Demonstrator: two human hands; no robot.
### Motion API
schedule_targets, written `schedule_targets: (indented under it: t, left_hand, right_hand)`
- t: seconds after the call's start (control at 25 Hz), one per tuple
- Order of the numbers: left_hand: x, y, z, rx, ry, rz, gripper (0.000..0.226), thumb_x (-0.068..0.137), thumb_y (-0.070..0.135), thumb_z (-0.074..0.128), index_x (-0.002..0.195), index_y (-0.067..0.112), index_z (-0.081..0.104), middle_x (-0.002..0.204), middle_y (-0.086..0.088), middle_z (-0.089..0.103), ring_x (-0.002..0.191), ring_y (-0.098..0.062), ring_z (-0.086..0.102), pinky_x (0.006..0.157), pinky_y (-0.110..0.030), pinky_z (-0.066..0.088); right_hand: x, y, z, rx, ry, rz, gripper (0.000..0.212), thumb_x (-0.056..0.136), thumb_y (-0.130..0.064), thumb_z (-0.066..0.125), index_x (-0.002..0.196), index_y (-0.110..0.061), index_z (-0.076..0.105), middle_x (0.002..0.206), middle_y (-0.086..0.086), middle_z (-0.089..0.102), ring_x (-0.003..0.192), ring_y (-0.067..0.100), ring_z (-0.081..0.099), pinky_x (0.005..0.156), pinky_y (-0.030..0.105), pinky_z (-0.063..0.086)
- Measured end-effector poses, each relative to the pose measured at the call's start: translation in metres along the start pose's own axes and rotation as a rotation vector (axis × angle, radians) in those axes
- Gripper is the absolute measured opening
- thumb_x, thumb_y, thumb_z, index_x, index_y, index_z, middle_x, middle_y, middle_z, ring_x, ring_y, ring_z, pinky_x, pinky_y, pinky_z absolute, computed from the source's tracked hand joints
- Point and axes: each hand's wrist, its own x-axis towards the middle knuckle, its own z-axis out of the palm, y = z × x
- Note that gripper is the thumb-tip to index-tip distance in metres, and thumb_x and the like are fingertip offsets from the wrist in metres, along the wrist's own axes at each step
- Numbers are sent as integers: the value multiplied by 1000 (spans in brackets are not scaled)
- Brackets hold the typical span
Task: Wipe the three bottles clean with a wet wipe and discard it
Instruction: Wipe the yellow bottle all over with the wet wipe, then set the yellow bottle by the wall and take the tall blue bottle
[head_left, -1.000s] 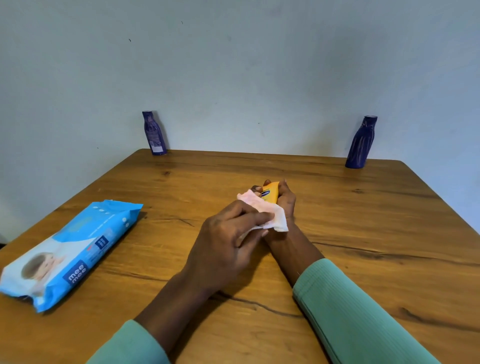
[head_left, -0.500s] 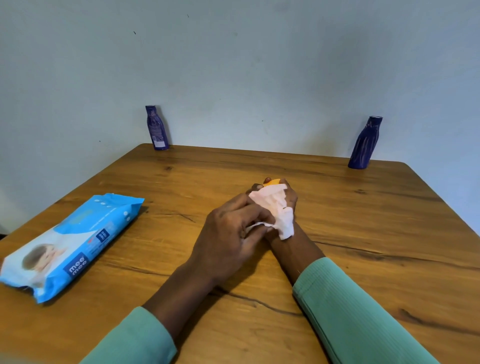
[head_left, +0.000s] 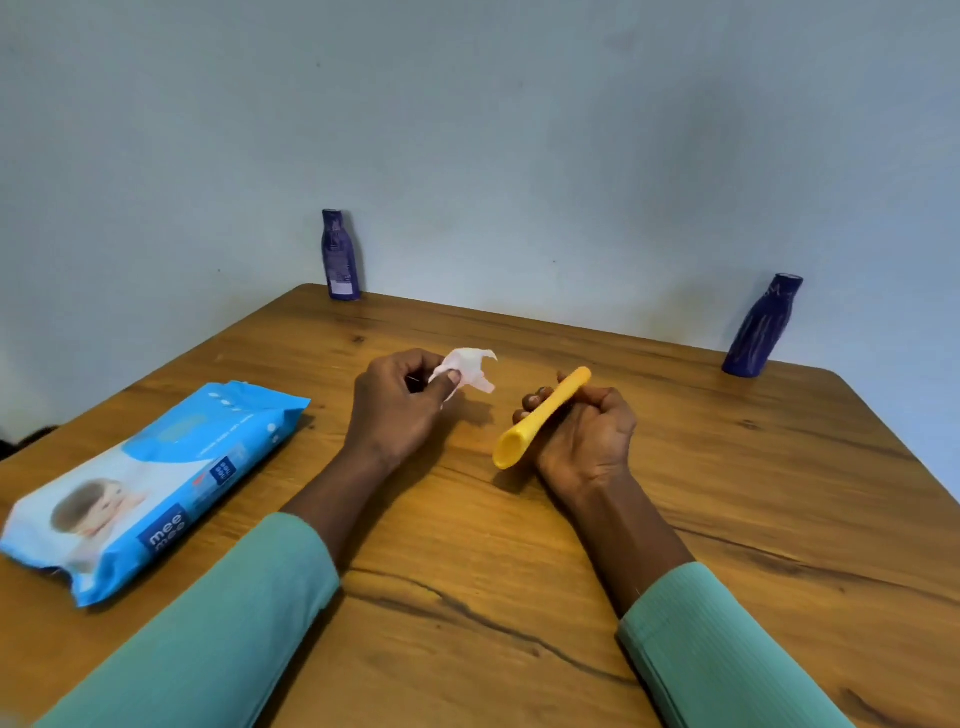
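My right hand (head_left: 582, 436) grips a small yellow bottle (head_left: 540, 415) that lies tilted, its round end pointing toward me. My left hand (head_left: 400, 405) pinches a crumpled white wet wipe (head_left: 467, 369) a short way to the left of the bottle, apart from it. Both hands hover just over the middle of the wooden table (head_left: 519, 571). Two dark blue bottles stand upright at the table's far edge by the wall: one at the far left (head_left: 340, 254), one at the far right (head_left: 761, 327).
A blue pack of wet wipes (head_left: 150, 483) lies flat on the table's left side, near the left edge. A plain pale wall runs close behind the table's far edge. No bin is in view.
The hands have drawn apart. The wipe, wrapped over the yellow bottle before, has come off it to the left in my left hand; the bottle now shows bare in my right hand.
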Motion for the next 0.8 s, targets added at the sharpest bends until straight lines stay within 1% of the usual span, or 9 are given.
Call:
schedule_targets:
  t: [0.08,0.16,0.2,0.28,0.4,0.52,0.6,0.68,0.8]
  left_hand:
    - [15,-14,1,114,64,-22,16,94,30,76,107,22,81,90,7,76,80,-6,67,65,-22,50]
    - [26,-22,7,119,108,-21,17,94,30,76,106,19,80,89,7,74,74,0,61,60,-17,42]
    - [30,-23,11,128,104,-7,18,94,31,75,108,19,80,90,7,74,74,0,60,60,-17,42]
    - [37,-26,16,138,88,18,20,95,32,74,110,19,80,95,4,76,77,-3,63,60,-19,44]
    - [46,-30,21,170,70,57,24,96,35,73,113,19,79,101,2,78,84,-11,67,60,-18,42]
    - [49,-33,23,169,51,82,27,96,36,73,117,21,78,106,2,78,88,-11,68,63,-18,46]
    - [49,-34,24,156,47,96,25,96,37,73,116,23,78,105,3,78,87,-11,68,66,-22,49]
    - [49,-36,24,148,47,102,25,96,37,73,116,24,78,106,3,78,86,-10,67,65,-21,49]
    - [50,-36,25,154,37,112,25,96,37,73,117,24,77,108,3,78,87,-9,66,62,-17,46]
  right_hand:
    - [9,-2,2,-119,-2,-56,6,97,-17,54,98,-11,54,79,7,57,80,21,58,85,41,51]
    - [19,-8,7,-343,20,-167,15,100,-15,63,115,-11,61,96,9,68,95,24,68,87,52,58]
    - [24,-15,13,-475,20,-253,18,100,-16,65,118,-12,64,99,6,70,95,21,70,81,48,61]
    - [43,-29,31,-746,17,-416,19,99,-19,68,116,-13,69,98,-1,74,85,8,71,67,25,59]
    - [94,-56,60,-1049,63,-572,25,97,-18,72,120,-12,67,98,-5,72,80,5,67,61,19,48]
    - [146,-73,81,-1301,52,-609,38,94,-17,75,129,-8,62,102,1,67,92,19,65,67,27,55]
    - [172,-78,89,-1374,40,-598,37,94,-13,74,129,-10,61,105,2,65,102,25,67,80,37,62]
    - [193,-80,94,-1437,32,-593,35,96,-11,72,128,-13,59,110,3,63,109,29,66,90,46,61]
    - [214,-84,95,-1566,57,-532,38,97,-10,69,133,-17,57,126,9,57,117,33,64,93,50,61]
